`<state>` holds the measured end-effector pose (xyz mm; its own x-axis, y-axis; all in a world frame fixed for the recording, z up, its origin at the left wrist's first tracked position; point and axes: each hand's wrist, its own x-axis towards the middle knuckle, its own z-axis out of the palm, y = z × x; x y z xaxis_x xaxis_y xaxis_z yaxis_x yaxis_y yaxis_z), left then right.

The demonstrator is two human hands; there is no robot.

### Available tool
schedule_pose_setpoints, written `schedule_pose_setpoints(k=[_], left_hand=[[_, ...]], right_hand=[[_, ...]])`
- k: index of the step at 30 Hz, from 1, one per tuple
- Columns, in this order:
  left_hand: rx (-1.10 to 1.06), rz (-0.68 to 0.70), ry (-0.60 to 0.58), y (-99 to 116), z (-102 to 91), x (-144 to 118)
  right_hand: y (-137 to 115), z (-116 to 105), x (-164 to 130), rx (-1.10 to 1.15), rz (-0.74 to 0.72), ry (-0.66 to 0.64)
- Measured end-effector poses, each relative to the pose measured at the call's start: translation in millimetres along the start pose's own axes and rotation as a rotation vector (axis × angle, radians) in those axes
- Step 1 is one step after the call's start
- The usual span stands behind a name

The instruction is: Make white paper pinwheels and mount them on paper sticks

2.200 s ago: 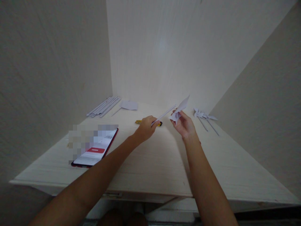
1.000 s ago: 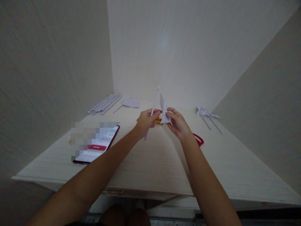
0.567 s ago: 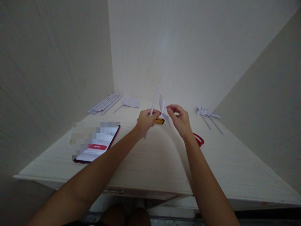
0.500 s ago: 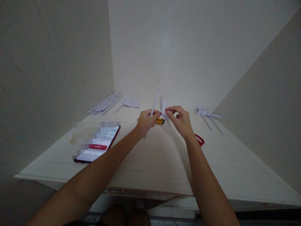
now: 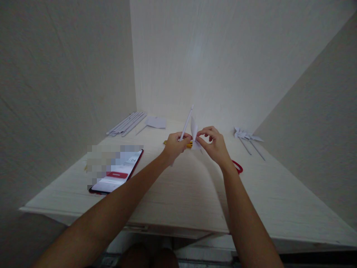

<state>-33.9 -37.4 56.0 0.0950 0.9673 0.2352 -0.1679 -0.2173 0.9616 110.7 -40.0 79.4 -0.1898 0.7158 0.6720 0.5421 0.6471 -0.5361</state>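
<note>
**Both hands up over the tabletop, stick in one and folded paper in the other**

So the left hand (image 5: pixel 174 146) has its fingers closed around a thin white rolled-paper stick (image 5: pixel 187 121), gripping it low down. The stick pokes up and leans a bit to the right, its tip clear above the knuckles, and a short bit sticks out below the fist too. The right hand (image 5: pixel 216 147) is right next to it, thumb and forefinger pinched on a small white folded paper piece (image 5: pixel 194 131). That paper sits in the gap between the two hands, just left of the right fingertips and touching or nearly touching the stick; can't tell which from this angle. Both are held above the pale wood-grain tabletop (image 5: pixel 178 193), not resting on it.

Other stuff lying around: a small yellow-and-black cutter (image 5: pixel 189 143) lies on the tabletop right behind the hands, mostly hidden. A red loop-shaped thing (image 5: pixel 237 167) peeks out beside the right wrist; can't make out what it is. Back left there's a row of more white paper sticks (image 5: pixel 126 123) with a flat white paper square (image 5: pixel 156 122) just beside them. Back right, a couple of finished white paper pinwheels on sticks (image 5: pixel 248 137). Near left is a red-edged smartphone (image 5: pixel 118 175), screen lit, lying flat.
</note>
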Motion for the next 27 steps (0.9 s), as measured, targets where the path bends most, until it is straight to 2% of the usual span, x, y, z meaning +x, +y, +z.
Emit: schedule_pose_setpoints(k=[4,9,12,19,27], left_hand=[[0.098,0.059,0.037,-4.3,-2.2,0.9],[0.209,0.074,-0.043,-10.6,-2.7,-0.4],[0.221,0.047,-0.089,-11.6,-0.8,-2.2],[0.240,0.070,-0.127,-10.5,3.4,-4.4],[0.311,0.112,-0.148,-18.0,2.1,-1.1]], right_hand=[[4.2,-6.7,0.9,-0.068,0.002,0.058],[9.9,-20.3,2.8,-0.099,0.037,0.387],[9.3,-23.4,3.2,-0.139,0.026,0.502],[2.5,-18.8,1.5,-0.280,-0.033,0.523],[7.4,-18.0,1.9,-0.366,-0.045,0.547]])
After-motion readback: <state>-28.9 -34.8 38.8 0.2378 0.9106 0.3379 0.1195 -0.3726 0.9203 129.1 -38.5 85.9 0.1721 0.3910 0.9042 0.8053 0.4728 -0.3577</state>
